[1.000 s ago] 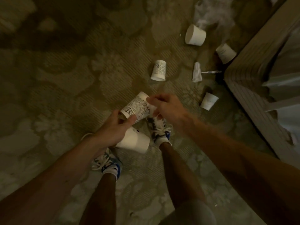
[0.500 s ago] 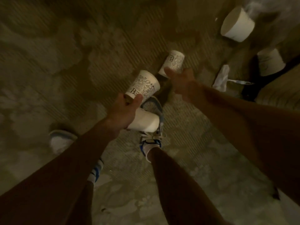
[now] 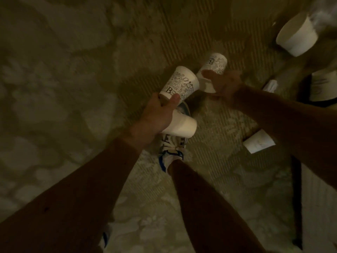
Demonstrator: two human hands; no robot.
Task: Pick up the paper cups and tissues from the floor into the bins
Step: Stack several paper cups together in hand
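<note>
My left hand [image 3: 156, 114] holds two paper cups: a printed cup [image 3: 179, 83] pinched under the thumb and a plain white cup [image 3: 180, 126] beneath the palm. My right hand [image 3: 223, 84] reaches to a second printed cup [image 3: 215, 65] lying on the carpet, with the thumb over its open end and the fingers under it. More cups lie on the floor: a wide plain cup [image 3: 296, 36] at the top right, a cup [image 3: 323, 86] at the right edge and a small cup [image 3: 259, 143] under my right forearm. A crumpled tissue [image 3: 270, 85] lies past my right wrist.
My foot in a white and blue shoe [image 3: 173, 148] stands just below the held cups. A pale tissue heap [image 3: 326, 15] shows at the top right corner. A dark furniture edge [image 3: 296, 198] runs down the right side. Patterned carpet [image 3: 63, 88] covers the floor.
My right hand let go of the printed cup in my left hand, reached forward and closed round the second printed cup on the floor. My view moved forward and closer to the floor.
</note>
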